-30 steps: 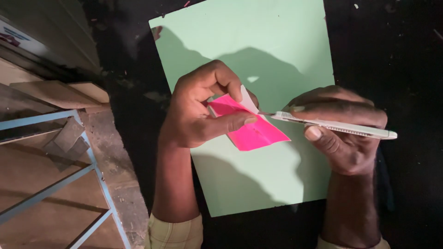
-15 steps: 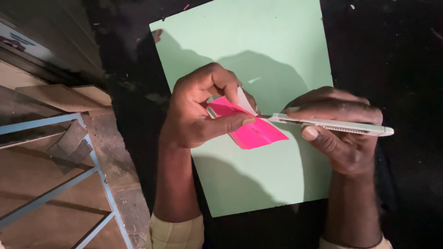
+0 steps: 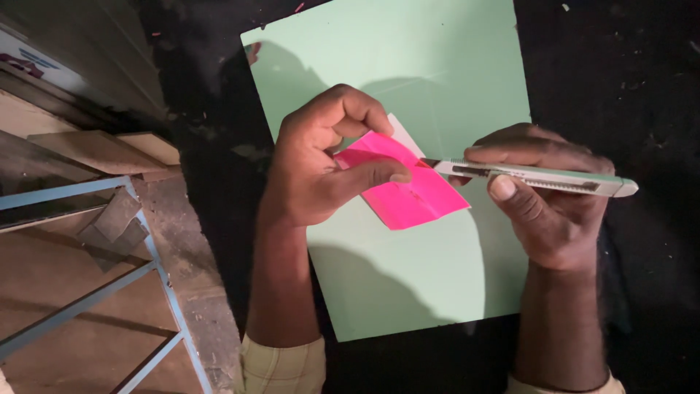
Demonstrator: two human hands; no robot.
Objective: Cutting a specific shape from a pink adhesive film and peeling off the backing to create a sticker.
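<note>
Your left hand (image 3: pixel 321 164) pinches the folded pink paper (image 3: pixel 412 190) between thumb and curled fingers, holding it tilted up just above the middle of the pale green mat (image 3: pixel 408 66). Your right hand (image 3: pixel 547 211) is closed around the utility knife (image 3: pixel 536 177), whose blade tip meets the paper's upper right edge, right beside your left thumb.

The main risk, as I judge it, is that thumb. It lies almost in line with the blade, so a slip or a sudden give in the paper could carry the tip into it. The paper is also lifted off the green mat rather than pressed flat, so it may buckle or tear instead of parting cleanly. Should the knife run past the mat's edge, it would score the dark counter (image 3: pixel 642 73) around it.

Against the frame a second ago, little has changed. The paper sits in the same pinch over the mat, and the knife meets it at the same edge. The view has drifted slightly, and your right hand appears to have shifted a touch along the knife.
</note>
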